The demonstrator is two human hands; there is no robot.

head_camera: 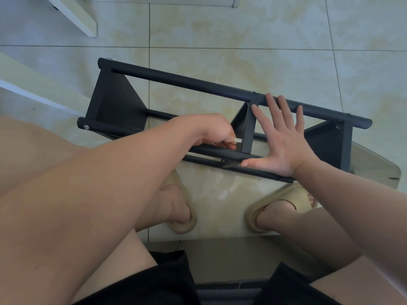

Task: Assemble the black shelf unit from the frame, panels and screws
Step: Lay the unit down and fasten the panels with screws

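**Mia:** What is lying around down there?

**Ben:** The black shelf [187, 83] is lying on its side on the tiled floor [242, 29]. It is sitting just in front of two tan slippers [253, 216] with feet in them. A white furniture leg [74, 16] is poking in at the top left, well apart from the shelf. A white board [26, 91] is leaning in near the shelf's left end. A shiny screw [86, 127] is showing at that end too.

**Mia:** Is anything getting in the way?

**Ben:** Yes. The left arm is crossing over the near bar and hiding part of it. The hands are covering bits of the middle panel [242, 122] too.

**Mia:** What is the left hand [218, 133] doing?

**Ben:** Its grip is closed. The fingers are curling round a small white thing [238, 140], right beside the middle panel. The thing is too small to tell what it is.

**Mia:** And the right hand [279, 142]?

**Ben:** Its grip is wide open and holding nothing. The fingers are spreading out straight. The fingertips are reaching the far bar, and the thumb is lying along the near bar, next to the middle panel.
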